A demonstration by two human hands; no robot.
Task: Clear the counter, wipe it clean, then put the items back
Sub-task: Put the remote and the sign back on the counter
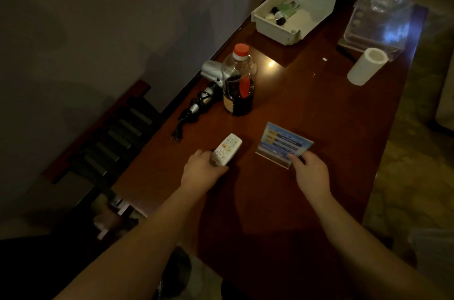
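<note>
Remote sits on the bench with its near end inside the left hand's curled grip, while the right hand pinches the card stand.

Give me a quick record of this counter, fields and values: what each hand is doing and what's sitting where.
left hand: grips white remote by its near end
right hand: pinches near corner of blue sign card
counter: dark wood, along the wall
bottle: upright, red cap, dark liquid, beyond remote
hair dryer: lying left of bottle, cord bundled
white tray: far end, small items inside
white roll: far right
clear bag: behind the roll
</note>
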